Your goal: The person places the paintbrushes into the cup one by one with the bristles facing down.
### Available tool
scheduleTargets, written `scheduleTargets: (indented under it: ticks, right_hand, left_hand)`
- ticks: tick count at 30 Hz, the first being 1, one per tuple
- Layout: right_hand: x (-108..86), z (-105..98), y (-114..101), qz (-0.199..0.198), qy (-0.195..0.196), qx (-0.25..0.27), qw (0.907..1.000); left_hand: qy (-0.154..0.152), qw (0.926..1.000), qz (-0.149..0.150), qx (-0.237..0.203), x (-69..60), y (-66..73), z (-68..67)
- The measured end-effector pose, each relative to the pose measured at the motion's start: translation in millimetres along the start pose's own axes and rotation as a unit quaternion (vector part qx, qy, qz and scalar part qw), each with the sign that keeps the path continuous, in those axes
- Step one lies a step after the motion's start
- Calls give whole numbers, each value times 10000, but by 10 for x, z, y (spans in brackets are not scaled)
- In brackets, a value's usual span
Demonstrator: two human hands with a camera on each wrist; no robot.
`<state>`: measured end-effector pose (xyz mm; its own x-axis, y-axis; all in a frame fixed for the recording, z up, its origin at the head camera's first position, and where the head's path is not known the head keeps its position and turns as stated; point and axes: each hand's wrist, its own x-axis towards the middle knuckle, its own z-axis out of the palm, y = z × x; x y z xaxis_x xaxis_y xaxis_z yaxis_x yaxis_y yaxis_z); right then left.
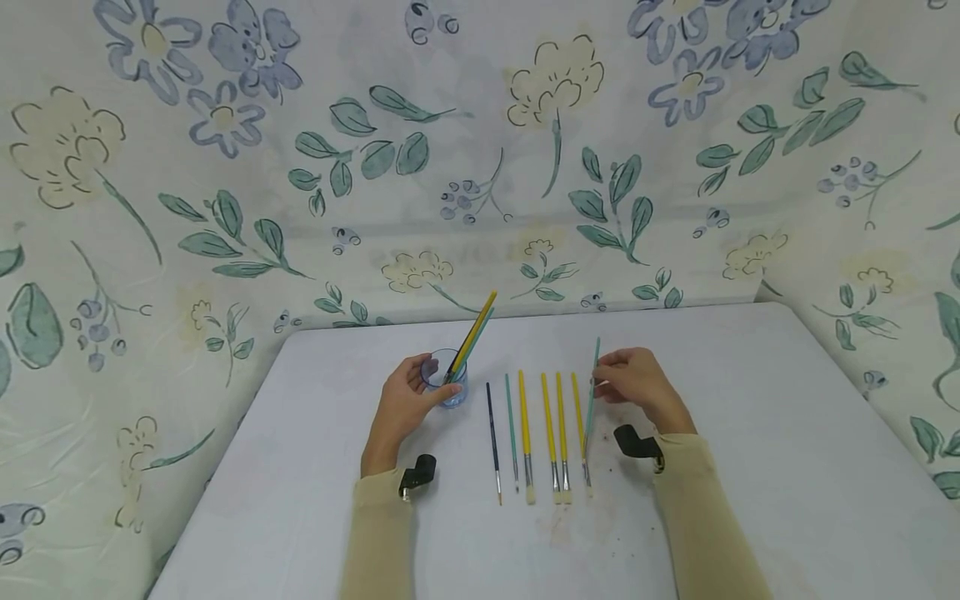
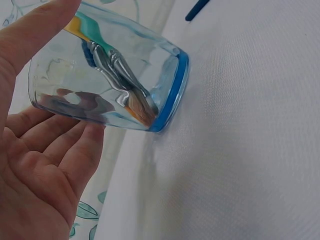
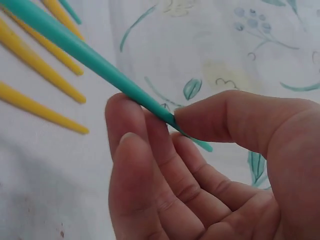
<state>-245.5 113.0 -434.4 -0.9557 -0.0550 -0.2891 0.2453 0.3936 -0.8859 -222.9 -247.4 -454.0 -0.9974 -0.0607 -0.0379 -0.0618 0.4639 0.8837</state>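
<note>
My left hand [image 1: 397, 411] grips a clear cup [image 1: 455, 395] with a blue base, thumb on one side and fingers on the other. Inside it, yellow and teal paintbrushes [image 1: 477, 327] lean to the right, and the left wrist view shows their metal ferrules and brown bristles [image 2: 137, 107] at the bottom. Between thumb and fingers, my right hand [image 1: 637, 383] pinches a teal paintbrush [image 3: 95, 60] near the thin end of its handle. The bristle end of that brush points down toward me, beside the rightmost yellow paintbrush [image 1: 577, 404].
Between my hands a row of paintbrushes lies on the white table [image 1: 300, 517]: a dark blue one [image 1: 492, 429], a teal one [image 1: 511, 421] and several yellow ones [image 1: 524, 417], bristles toward me. Reddish stains [image 1: 558, 529] mark the cloth. A floral curtain [image 1: 480, 225] hangs behind.
</note>
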Motion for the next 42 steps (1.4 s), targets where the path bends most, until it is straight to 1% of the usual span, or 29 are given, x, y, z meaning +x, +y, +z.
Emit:
scheduleTargets:
  ticks: [4,10,18,24,31,36,42]
  right_hand:
    - [-21,24,-25,-41,88,176,9998]
    - [-40,52,-62,-120,79,480,9987]
    - [-36,117,-124,-207,231,735,9968]
    - [-51,181,-187,-433,322,1003,9935]
    - [-65,278,-325,-806,294,1394,9865]
    - [-72,340,-448,-966,218,1811,9785]
    - [-70,424,-556,-1135,78,2185,9692]
  left_hand:
    - [10,10000,0,-25,4,-7,1]
    - [5,10000,-6,-19,1,-10,8]
    - [1,9999,71,-98,11,-24,7]
    - [6,10000,53,-4,18,-31,12]
    - [19,10000,83,0,15,-19,-2]
    - [5,9999,95,-47,15,-17,-10]
    - [-5,9999,80,-102,4,-18,-10]
